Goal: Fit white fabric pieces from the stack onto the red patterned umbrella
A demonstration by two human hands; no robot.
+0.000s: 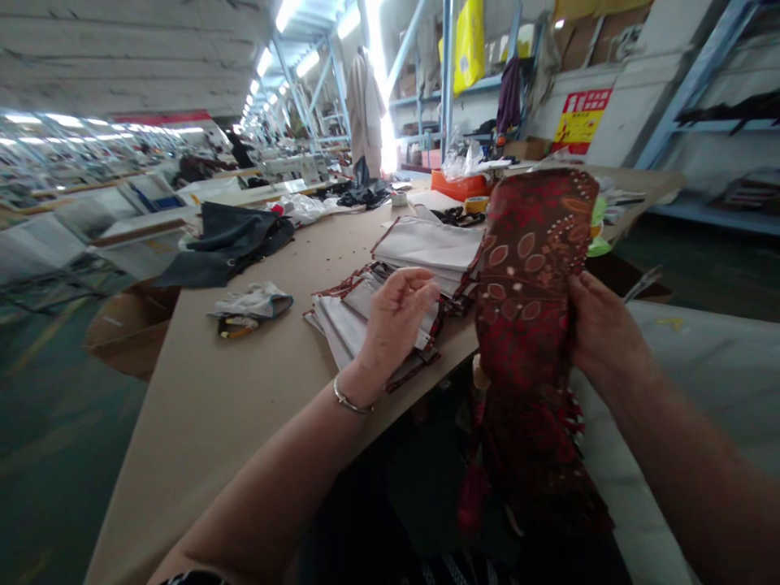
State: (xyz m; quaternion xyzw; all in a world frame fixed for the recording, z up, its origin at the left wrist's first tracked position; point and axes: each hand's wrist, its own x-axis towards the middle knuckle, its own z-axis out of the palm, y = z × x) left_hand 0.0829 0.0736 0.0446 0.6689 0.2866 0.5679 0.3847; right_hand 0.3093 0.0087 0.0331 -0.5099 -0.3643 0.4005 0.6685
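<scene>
My right hand (609, 333) grips the right edge of a long dark red embroidered fabric piece (530, 268), which hangs upright with leaf shapes and pale beads on it. Its lower part drops below the table edge, beside a red tassel (472, 496). My left hand (402, 321), with a bracelet at the wrist, is raised with thumb and fingers pinched together; whatever they hold, if anything, is too small to make out. Beneath and behind that hand lie stacked white fabric pieces (341, 325) with dark red edges. Another such stack (430, 244) lies farther back.
The beige table (201, 439) bears a crumpled white cloth bundle (253, 302) and dark grey fabric (235, 240). An orange tray (454, 185) and tape roll (476, 205) stand farther back. A cardboard box (127, 333) sits off the left edge; white wrapped material (719, 390) lies right.
</scene>
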